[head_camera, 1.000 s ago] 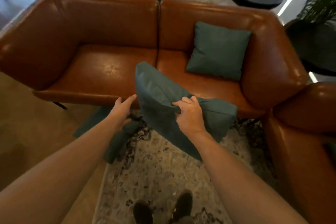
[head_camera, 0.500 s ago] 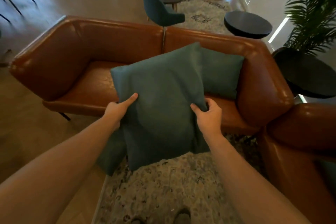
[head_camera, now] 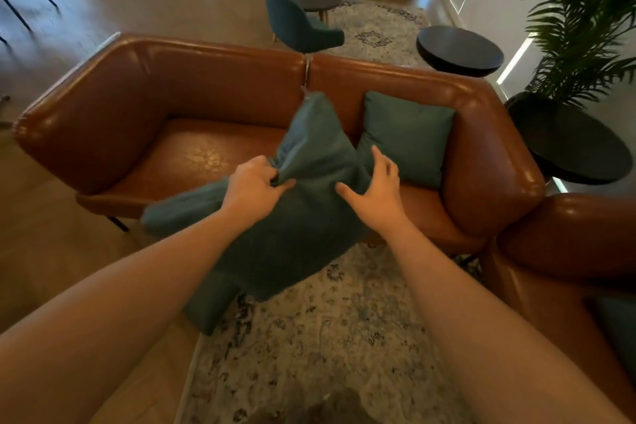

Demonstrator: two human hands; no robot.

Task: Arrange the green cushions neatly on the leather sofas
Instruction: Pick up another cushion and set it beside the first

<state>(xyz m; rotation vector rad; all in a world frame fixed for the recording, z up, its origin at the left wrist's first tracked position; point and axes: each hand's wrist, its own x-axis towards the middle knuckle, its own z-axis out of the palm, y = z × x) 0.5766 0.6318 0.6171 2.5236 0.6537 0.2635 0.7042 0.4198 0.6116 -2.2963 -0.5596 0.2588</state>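
A brown leather sofa (head_camera: 206,96) stands ahead of me, with one green cushion (head_camera: 409,138) leaning upright in its right corner. I hold a second green cushion (head_camera: 309,217) tilted above the seat's front edge. My left hand (head_camera: 253,186) pinches a fold of its fabric. My right hand (head_camera: 375,193) is spread and touches its right side. A third green cushion (head_camera: 172,213) hangs under my left forearm; how it is held is hidden. A second leather sofa (head_camera: 568,234) stands at the right, with a green cushion (head_camera: 619,330) at the frame edge.
A patterned rug (head_camera: 327,337) lies under my feet. Two round black tables (head_camera: 459,50) (head_camera: 571,144) and a potted palm (head_camera: 585,10) stand behind the sofa's right end. A teal chair (head_camera: 296,24) sits behind the backrest.
The cushion I held flat and upright with both hands has swung into a tilt toward the sofa. My right hand has released its grip and spread; my left has shifted to pinch a fold.
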